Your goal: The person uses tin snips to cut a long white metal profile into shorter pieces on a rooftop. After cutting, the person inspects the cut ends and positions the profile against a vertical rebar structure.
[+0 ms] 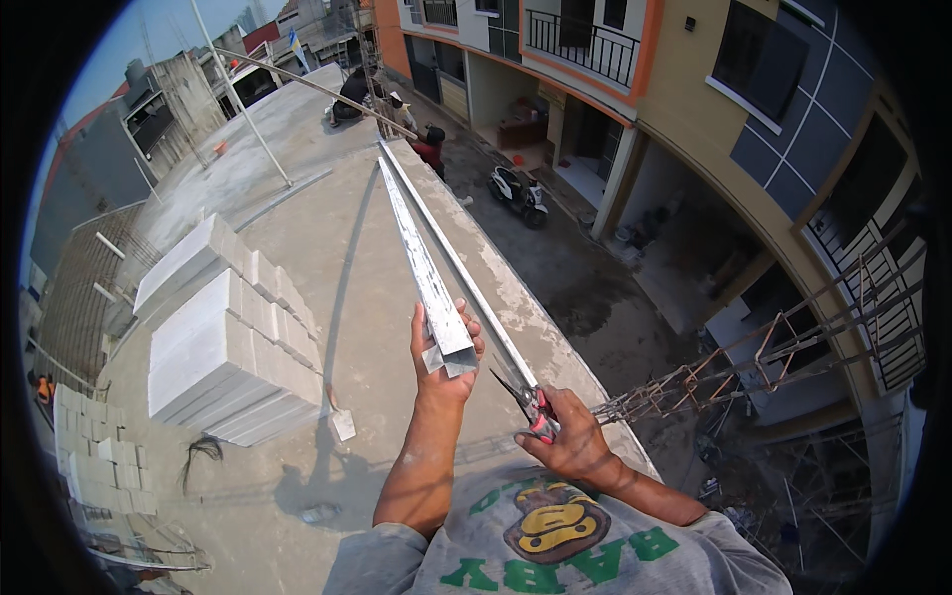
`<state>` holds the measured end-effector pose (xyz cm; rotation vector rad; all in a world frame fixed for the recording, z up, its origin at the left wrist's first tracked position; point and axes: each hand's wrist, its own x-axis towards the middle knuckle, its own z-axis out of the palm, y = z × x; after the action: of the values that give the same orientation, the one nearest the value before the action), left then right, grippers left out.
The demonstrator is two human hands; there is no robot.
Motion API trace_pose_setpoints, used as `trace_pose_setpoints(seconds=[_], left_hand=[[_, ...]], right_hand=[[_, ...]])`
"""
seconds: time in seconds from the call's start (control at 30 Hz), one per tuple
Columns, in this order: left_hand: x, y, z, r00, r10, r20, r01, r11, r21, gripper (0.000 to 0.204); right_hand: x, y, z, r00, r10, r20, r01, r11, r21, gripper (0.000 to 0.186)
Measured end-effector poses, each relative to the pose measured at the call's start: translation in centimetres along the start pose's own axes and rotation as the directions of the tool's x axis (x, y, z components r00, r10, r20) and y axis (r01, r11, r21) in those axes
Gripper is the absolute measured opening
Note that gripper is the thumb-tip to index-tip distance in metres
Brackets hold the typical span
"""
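Note:
My left hand [441, 382] is wrapped round the near end of a long, thin metal channel [421, 263], palm beneath it. The channel is whitish and scuffed, and two small cut flaps stick out at its near end. It stretches away from me toward the far part of the slab. In my right hand [577, 438] is a pair of tin snips [535, 415] with red and grey handles. Their dark jaws look parted and point toward the channel's end, apart from it. A second long, narrow pale bar [476, 296] runs along the slab's right side, its near end by the snips.
Stacks of pale blocks [233, 347] stand on the concrete slab [367, 327] at left, a trowel [340, 421] beside them. The slab's right edge drops to a street with a motor scooter [518, 195]. A rebar cage [714, 382] juts out at right. People [428, 149] are at the far end.

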<state>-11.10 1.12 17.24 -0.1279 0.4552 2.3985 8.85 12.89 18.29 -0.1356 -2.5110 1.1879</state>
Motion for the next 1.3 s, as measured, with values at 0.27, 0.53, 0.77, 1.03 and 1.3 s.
trace_pose_setpoints(seconds=[0.27,0.53,0.77,1.03,1.3], left_hand=[[0.5,-0.6,0.7,0.984,-0.005,-0.177,0.039,0.981,0.192,0.059],[1.2,-0.6,0.9,0.983,-0.040,-0.177,0.094,0.947,0.308,0.055],[1.5,-1.3,-0.4,0.989,-0.050,-0.139,0.077,0.977,0.197,0.054],[1.2,-0.6,-1.8,0.987,-0.138,0.086,0.135,0.990,0.037,0.051],[-0.3,-0.1,-3.4,0.998,-0.057,0.027,0.056,0.998,0.008,0.045]], right_hand=[[1.2,-0.4,0.3,0.999,-0.023,-0.049,0.022,1.000,-0.020,0.066],[1.1,-1.0,-0.1,0.994,0.110,-0.017,-0.111,0.987,-0.115,0.057],[0.7,-1.6,-1.2,0.991,0.134,-0.003,-0.133,0.984,-0.116,0.054],[2.0,-0.4,-1.7,0.998,0.064,-0.023,-0.068,0.961,-0.267,0.062],[5.6,0.1,-2.9,0.972,-0.088,0.216,0.150,0.946,-0.287,0.063]])
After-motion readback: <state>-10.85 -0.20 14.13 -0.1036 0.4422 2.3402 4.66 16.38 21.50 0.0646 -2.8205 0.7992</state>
